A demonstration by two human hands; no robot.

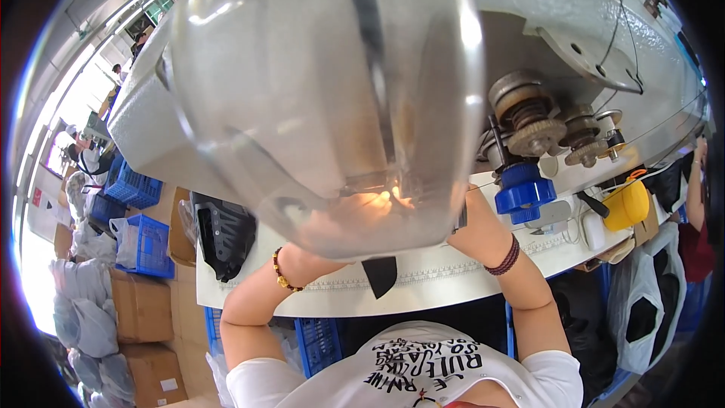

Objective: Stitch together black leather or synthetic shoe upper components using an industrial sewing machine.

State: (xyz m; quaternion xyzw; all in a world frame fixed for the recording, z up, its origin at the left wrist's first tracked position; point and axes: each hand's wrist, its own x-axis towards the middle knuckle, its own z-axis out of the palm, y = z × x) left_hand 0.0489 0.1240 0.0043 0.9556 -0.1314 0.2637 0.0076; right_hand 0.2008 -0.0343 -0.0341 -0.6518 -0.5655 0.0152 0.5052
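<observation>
A clear plastic guard [325, 106] on a grey sewing machine [140, 125] fills the upper middle and blurs what lies behind it. Through it my left hand [353, 215] shows near the lit needle area, its fingers too smeared to read. My right hand [474, 215] is at the guard's right edge, its fingers mostly hidden; a small dark edge shows beside it. A black piece of material [380, 276] sticks out toward me from under the guard, lying on the white table [302, 298]. Whether either hand grips it cannot be seen.
A black moulded piece [224, 234] lies at the table's left. Thread tension dials [532, 117], a blue knob [522, 189] and a yellow cup [627, 204] are on the right. Blue crates [147, 245], cartons [142, 306] and bagged goods [83, 306] stand left; another person's arm [695, 189] shows far right.
</observation>
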